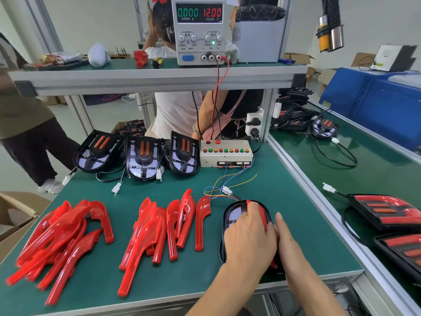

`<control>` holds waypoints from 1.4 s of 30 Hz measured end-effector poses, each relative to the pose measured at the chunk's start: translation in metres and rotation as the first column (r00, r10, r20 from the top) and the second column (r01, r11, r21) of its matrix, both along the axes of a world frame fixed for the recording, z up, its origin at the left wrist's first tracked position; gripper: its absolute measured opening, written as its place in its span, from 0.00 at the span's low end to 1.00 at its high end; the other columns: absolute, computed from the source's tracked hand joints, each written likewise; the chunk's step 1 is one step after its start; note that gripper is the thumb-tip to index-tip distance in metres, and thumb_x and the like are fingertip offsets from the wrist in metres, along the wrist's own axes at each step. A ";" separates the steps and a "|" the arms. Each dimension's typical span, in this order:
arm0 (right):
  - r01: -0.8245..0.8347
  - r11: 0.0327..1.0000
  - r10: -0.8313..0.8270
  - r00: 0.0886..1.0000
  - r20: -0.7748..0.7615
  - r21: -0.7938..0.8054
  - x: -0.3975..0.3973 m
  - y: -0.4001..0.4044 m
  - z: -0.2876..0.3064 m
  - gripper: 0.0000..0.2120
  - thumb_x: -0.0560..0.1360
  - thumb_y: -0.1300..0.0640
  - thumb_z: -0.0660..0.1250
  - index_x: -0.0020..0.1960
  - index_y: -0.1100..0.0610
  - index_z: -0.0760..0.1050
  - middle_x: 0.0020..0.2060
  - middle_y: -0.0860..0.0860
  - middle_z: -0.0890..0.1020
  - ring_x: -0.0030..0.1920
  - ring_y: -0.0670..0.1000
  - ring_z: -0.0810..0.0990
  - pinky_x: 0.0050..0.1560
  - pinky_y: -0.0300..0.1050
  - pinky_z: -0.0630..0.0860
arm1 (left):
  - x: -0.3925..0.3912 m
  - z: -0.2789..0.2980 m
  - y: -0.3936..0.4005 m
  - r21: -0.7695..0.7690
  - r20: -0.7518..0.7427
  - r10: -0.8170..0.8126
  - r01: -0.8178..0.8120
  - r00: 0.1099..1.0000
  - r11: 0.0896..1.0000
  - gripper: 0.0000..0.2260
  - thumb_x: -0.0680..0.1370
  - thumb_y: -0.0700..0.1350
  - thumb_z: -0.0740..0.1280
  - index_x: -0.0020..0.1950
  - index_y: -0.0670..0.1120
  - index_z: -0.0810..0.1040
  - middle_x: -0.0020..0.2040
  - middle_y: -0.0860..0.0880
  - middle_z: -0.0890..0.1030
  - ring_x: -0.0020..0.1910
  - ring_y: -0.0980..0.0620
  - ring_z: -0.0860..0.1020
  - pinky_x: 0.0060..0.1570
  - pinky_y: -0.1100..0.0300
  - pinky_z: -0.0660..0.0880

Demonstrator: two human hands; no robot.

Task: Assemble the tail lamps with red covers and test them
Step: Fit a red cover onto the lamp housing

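On the green tabletop [284, 201], your tail lamp [232, 215] lies at the near right, long axis running away from you. Your left hand [248, 240] presses flat on its red cover [262, 213]; your right hand [284, 238], fingers straight, touches the cover's right edge.

We see a factory assembly workshop: a green-matted tabletop [284, 201], a bench power supply [199, 30] on the shelf above it, a button-studded test box [226, 153] below that supply.
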State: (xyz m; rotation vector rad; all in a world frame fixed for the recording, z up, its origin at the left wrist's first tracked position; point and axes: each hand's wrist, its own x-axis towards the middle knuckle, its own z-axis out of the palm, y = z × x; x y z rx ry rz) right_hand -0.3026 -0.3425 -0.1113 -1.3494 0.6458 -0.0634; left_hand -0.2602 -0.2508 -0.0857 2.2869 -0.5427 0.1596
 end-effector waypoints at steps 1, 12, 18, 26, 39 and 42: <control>-0.005 1.000 0.005 1.000 -0.001 -0.007 0.000 0.000 0.000 0.29 0.82 0.32 0.50 0.42 0.40 0.87 0.44 0.45 0.89 0.43 0.40 0.86 0.38 0.38 0.77 | 0.001 -0.001 -0.001 0.003 -0.002 -0.001 0.001 1.000 1.000 0.09 0.77 0.55 0.61 0.51 0.52 0.64 0.44 0.50 0.80 0.45 0.42 0.80 0.36 0.52 0.65; -0.039 0.994 0.037 0.999 -0.024 -0.106 0.001 -0.003 -0.006 0.25 0.80 0.30 0.49 0.49 0.35 0.85 0.47 0.44 0.88 0.48 0.40 0.86 0.47 0.42 0.77 | 0.006 -0.005 0.002 0.020 0.120 0.007 -0.009 0.993 1.000 0.09 0.82 0.54 0.58 0.57 0.52 0.73 0.46 0.50 0.83 0.47 0.44 0.81 0.37 0.54 0.64; -0.061 0.984 0.051 0.997 -0.062 -0.165 -0.002 0.001 0.002 0.24 0.79 0.28 0.49 0.46 0.31 0.84 0.44 0.43 0.88 0.45 0.40 0.87 0.44 0.42 0.78 | 0.009 -0.002 0.005 -0.022 0.052 0.001 0.000 0.999 1.000 0.11 0.80 0.55 0.61 0.59 0.54 0.74 0.49 0.53 0.83 0.51 0.48 0.79 0.43 0.54 0.70; -0.125 0.964 0.124 0.992 -0.020 -0.237 -0.005 0.007 0.013 0.27 0.82 0.35 0.55 0.57 0.55 0.83 0.51 0.60 0.85 0.53 0.56 0.85 0.62 0.61 0.78 | 0.021 -0.001 0.017 -0.097 -0.164 0.031 -0.048 0.986 0.994 0.11 0.77 0.55 0.67 0.58 0.56 0.73 0.37 0.56 0.80 0.46 0.50 0.80 0.45 0.52 0.73; -0.056 0.991 0.059 0.998 0.017 -0.121 -0.002 0.002 0.003 0.23 0.85 0.42 0.53 0.53 0.51 0.85 0.47 0.54 0.88 0.49 0.52 0.88 0.48 0.47 0.79 | 0.061 0.008 0.046 0.450 0.177 -0.497 0.379 0.849 0.808 0.23 0.80 0.50 0.67 0.74 0.52 0.70 0.69 0.53 0.71 0.68 0.48 0.66 0.65 0.48 0.66; -0.070 0.989 0.071 0.997 0.004 -0.129 -0.002 0.001 0.001 0.23 0.85 0.43 0.53 0.53 0.50 0.85 0.46 0.53 0.89 0.48 0.51 0.88 0.47 0.45 0.79 | 0.070 0.011 0.044 0.506 0.235 -0.570 0.401 0.788 0.764 0.22 0.80 0.49 0.68 0.74 0.52 0.72 0.73 0.52 0.71 0.69 0.47 0.67 0.66 0.48 0.67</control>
